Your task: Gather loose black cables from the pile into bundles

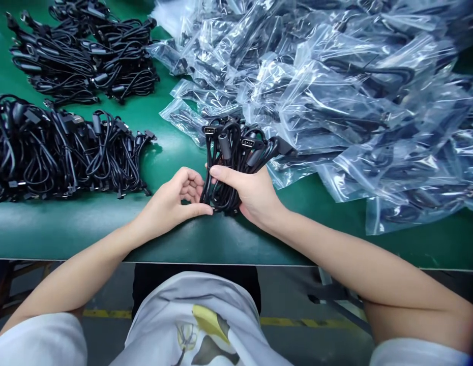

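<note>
My right hand is closed round a bunch of coiled black cables, its thumb across the front. Rectangular plug ends and small cylinders stick out at the top of the bunch. At the bunch's lower left is my left hand, fingers curled and thumb stretched toward the cables. The thumb tip meets the bottom of the bunch; whether the fingers grip a cable there I cannot tell. The bunch is held above the green table, near its front edge.
On the left lies a row of coiled black cables, with another cable pile behind it. A large heap of clear plastic bags with black cables inside covers the right and back. The table's front edge runs below my forearms.
</note>
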`<state>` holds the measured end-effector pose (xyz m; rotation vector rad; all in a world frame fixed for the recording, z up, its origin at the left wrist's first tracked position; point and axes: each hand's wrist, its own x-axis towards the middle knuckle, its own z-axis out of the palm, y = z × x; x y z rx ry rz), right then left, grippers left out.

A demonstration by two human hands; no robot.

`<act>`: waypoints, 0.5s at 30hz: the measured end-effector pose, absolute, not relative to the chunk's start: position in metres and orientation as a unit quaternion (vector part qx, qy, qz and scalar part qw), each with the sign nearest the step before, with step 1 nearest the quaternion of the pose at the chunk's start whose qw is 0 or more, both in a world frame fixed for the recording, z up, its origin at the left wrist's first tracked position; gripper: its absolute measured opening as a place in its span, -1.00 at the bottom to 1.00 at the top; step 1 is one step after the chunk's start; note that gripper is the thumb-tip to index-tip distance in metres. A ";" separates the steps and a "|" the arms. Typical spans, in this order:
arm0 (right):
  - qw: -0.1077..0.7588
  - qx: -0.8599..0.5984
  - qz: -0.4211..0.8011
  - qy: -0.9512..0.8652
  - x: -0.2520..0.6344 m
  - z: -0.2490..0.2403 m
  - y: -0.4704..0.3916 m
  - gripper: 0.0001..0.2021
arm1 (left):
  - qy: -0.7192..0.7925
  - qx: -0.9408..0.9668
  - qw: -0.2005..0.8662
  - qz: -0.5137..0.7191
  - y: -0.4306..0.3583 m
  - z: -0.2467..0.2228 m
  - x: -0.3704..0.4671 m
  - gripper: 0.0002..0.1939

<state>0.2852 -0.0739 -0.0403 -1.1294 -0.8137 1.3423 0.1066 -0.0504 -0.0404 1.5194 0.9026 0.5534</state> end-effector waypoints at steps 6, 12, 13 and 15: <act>0.578 -0.484 0.572 -0.323 0.289 -0.045 -0.069 -0.83 | 0.386 0.620 0.639 0.241 -0.051 -0.042 0.108 -0.70; 0.595 -0.505 0.539 -0.317 0.290 -0.045 -0.068 -0.83 | 0.370 0.613 0.656 0.240 -0.050 -0.044 0.107 -0.54; 0.596 -0.506 0.534 -0.321 0.290 -0.045 -0.068 -0.84 | 0.371 0.622 0.645 0.244 -0.051 -0.045 0.108 -0.53; 0.597 -0.507 0.526 -0.331 0.289 -0.046 -0.069 -0.83 | 0.376 0.636 0.623 0.256 -0.053 -0.047 0.109 -0.57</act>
